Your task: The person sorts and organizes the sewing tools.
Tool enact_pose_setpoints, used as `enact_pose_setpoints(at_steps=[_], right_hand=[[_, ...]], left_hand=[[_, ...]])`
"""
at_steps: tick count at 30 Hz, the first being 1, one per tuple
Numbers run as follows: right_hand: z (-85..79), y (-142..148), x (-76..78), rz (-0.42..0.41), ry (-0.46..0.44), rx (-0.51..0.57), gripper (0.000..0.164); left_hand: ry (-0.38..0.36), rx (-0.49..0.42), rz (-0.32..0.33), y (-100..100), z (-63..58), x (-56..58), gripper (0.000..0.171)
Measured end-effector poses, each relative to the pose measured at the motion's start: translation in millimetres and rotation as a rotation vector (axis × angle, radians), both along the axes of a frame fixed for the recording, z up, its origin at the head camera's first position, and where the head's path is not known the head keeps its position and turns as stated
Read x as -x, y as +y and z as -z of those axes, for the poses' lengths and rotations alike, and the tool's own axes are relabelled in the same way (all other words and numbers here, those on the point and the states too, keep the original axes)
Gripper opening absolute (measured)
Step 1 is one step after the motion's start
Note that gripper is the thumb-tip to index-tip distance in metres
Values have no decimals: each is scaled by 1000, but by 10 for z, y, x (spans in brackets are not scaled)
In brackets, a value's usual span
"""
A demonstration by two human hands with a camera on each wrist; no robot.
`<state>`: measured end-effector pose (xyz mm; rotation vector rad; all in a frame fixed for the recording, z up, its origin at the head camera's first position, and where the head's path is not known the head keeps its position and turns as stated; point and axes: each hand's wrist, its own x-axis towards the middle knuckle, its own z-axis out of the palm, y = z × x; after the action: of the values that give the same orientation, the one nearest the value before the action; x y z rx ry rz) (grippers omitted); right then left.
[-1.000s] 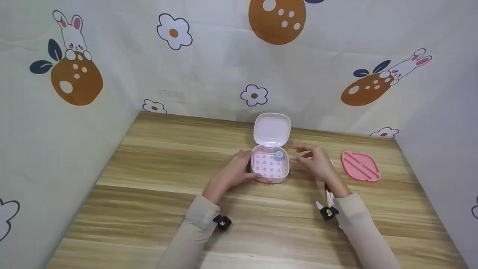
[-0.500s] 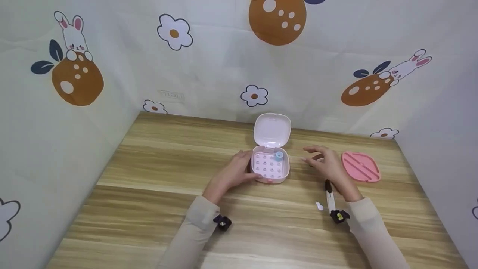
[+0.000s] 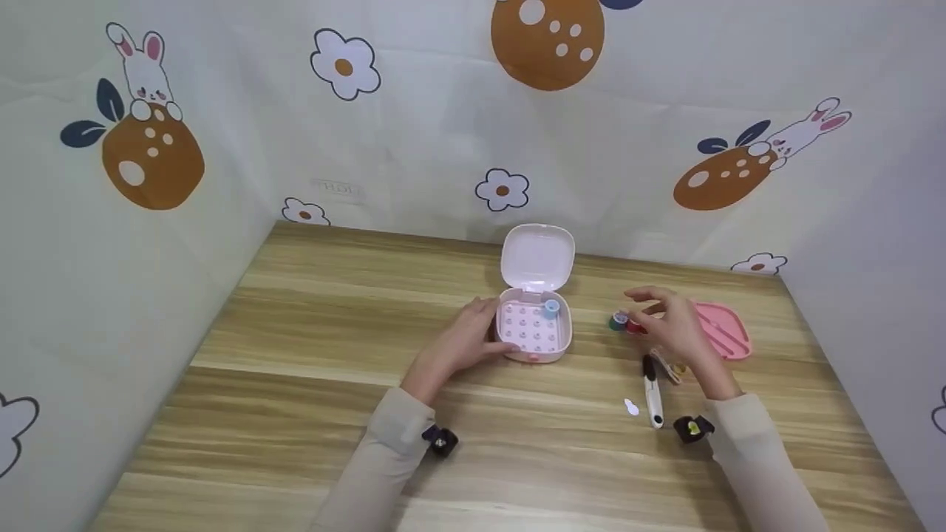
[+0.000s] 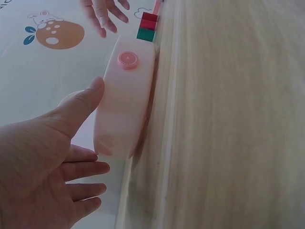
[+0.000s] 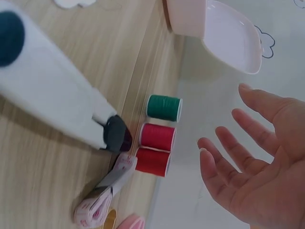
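A pale pink box [image 3: 533,356] stands with its lid [image 3: 538,257] raised; rows of small pegs show inside. One light blue thread spool [image 3: 551,309] sits in its back right corner. My left hand [image 3: 462,336] steadies the box's front left corner, thumb at the front rim and straight fingers along the side. My right hand [image 5: 267,167] is spread with nothing in it, beside a row of spools: green [image 5: 163,108], crimson [image 5: 157,137] and red [image 5: 152,161]. In the head view it partly covers that row.
A white tool with a dark end [image 3: 653,395] lies near a folded pink measuring tape [image 5: 95,210] and a gold-coloured item [image 5: 109,219]. Left of them is a small flat white piece [image 3: 630,407]. A pink slotted tray [image 3: 728,336] lies farther right. Patterned cloth walls surround the table.
My right hand has moved right, from beside the box to over the spools, uncovering the green and red ones and the white tool. The left hand stays at the box.
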<state>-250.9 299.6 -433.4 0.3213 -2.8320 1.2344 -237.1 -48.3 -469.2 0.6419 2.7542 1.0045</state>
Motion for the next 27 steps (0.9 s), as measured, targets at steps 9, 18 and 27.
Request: enact_pose_setpoints(at_steps=[9, 18, 27], right_hand=[[5, 157, 14, 30, -20, -7, 34], [51, 290, 45, 58, -39, 1, 35], [139, 413, 72, 67, -84, 12, 35]], left_hand=[[-16, 13, -18, -1, -3, -3, 89], [-8, 16, -11, -6, 3, -7, 89], [-16, 5, -11, 3, 10, -11, 90]])
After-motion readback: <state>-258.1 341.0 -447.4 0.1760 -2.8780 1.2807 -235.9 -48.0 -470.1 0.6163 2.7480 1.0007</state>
